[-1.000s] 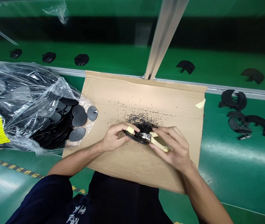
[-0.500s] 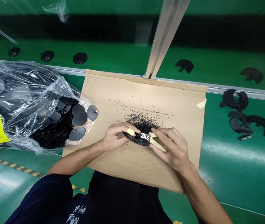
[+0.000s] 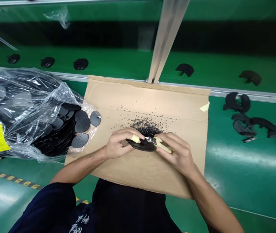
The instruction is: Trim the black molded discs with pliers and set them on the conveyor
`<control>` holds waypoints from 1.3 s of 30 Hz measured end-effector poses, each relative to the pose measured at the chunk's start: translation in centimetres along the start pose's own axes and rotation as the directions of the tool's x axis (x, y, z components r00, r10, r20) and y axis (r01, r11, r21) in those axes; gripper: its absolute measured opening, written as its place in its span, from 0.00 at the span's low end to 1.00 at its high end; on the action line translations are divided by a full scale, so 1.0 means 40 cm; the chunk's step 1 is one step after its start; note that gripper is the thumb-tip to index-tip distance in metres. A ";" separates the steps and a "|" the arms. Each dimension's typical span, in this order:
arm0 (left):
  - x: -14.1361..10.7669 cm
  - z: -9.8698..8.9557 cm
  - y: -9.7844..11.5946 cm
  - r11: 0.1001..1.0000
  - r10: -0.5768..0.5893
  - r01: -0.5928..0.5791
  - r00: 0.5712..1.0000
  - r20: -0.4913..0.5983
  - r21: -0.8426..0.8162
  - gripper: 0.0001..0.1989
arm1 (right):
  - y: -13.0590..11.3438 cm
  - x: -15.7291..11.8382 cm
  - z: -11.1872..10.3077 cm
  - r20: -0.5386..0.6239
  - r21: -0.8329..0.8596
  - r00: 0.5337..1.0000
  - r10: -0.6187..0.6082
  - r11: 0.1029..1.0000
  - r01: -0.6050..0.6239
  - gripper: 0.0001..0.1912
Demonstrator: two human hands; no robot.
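Observation:
Between thumb and fingers, my left hand (image 3: 119,142) grips a black plastic disc (image 3: 143,147), tilted over the cardboard sheet (image 3: 138,174). Pale yellow tape wraps one of its fingers. My right hand (image 3: 178,150) is closed round the pale yellow handles of small cutting pliers (image 3: 161,144). Their metal jaws are at the upper right edge of the disc; whether they bite into it I cannot tell. Just beyond both hands, a heap of tiny black plastic bits (image 3: 147,126) lies scattered on the cardboard.
At left, a clear plastic bag (image 3: 31,94) with a yellow label spills many black discs (image 3: 82,125) onto the cardboard. Curved black parts (image 3: 240,102) lie on the green table at right. A metal post (image 3: 168,42) rises behind the cardboard, beside glossy green panels.
The right hand's fingers have closed further round the pliers, and their handles are nearer together. The left hand still holds the disc. The whole view has shifted slightly.

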State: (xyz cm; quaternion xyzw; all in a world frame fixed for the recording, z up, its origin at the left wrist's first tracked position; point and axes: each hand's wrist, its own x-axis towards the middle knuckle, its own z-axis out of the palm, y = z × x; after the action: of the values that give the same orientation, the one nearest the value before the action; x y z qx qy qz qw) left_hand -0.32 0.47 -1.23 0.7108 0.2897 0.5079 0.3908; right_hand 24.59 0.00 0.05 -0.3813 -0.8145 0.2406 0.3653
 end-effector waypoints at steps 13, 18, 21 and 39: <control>0.021 -0.009 0.023 0.939 -0.187 0.133 0.971 0.147 0.316 0.14 | -0.008 -0.013 -0.039 -0.017 -0.530 0.999 -0.044 0.847 0.028 0.17; 0.050 -0.039 0.072 0.862 -0.462 0.305 0.801 0.380 0.405 0.09 | 0.000 -0.127 -0.080 -0.038 -0.586 0.995 0.092 0.805 -0.096 0.21; 0.115 -0.060 0.074 0.861 -0.443 0.258 0.804 0.397 0.438 0.11 | 0.017 -0.199 -0.069 -0.076 -0.646 0.990 0.122 0.750 -0.142 0.22; 0.488 -0.365 -0.139 0.469 -0.454 0.207 0.890 0.034 0.859 0.17 | 0.029 -0.200 -0.112 -0.315 -0.553 0.947 -0.055 0.822 -0.136 0.15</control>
State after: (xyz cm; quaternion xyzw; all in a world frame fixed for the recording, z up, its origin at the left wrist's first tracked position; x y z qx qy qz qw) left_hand -8.08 23.02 6.31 0.7980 0.5756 0.1238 0.1288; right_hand 32.15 -5.15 -1.26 -0.5237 -0.7709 -0.0697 0.3559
